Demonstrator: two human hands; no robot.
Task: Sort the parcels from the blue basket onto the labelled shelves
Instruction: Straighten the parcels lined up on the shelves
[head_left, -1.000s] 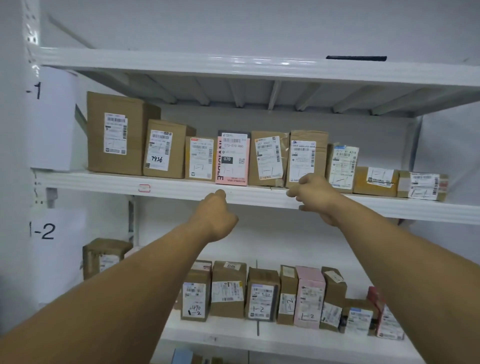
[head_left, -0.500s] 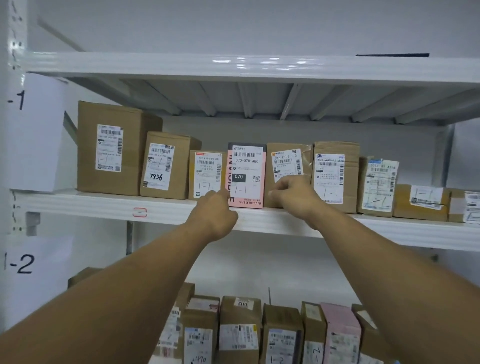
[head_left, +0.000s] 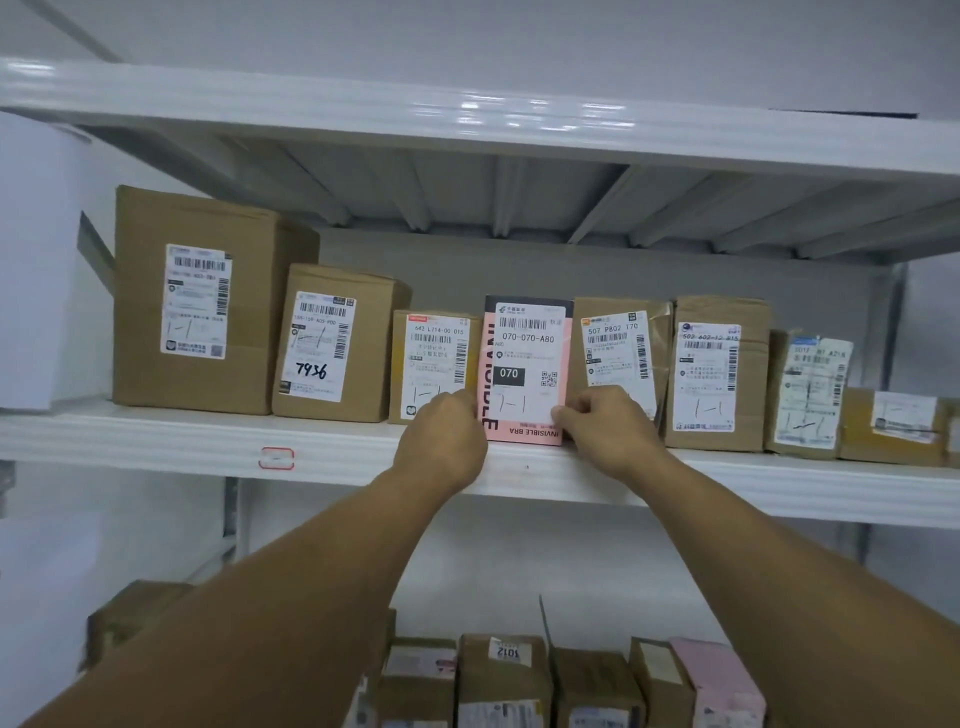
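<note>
shelf (head_left: 156, 436): parcels in one row along it | 070 parcel (head_left: 527, 364) mid-row, a box just beside it each side | left hand (head_left: 441, 441) at its left edge, right hand (head_left: 605, 431) at its right | biggest box (head_left: 197, 301) far left, 7936 box (head_left: 337, 343) right next to it | lower row of parcels (head_left: 504, 675) underneath

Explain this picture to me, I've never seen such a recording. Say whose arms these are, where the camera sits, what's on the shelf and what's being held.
There is no machine here. A person wears one camera on the head, and it looks forward at their own two bare arms. In front is a white shelf carrying a row of upright parcels, mostly brown cardboard boxes with printed labels, several hand-marked 1-1. The left hand and the right hand grip the lower side edges of the pink parcel, which stands on the shelf in that row. Other parcels stand on the level below.
</note>
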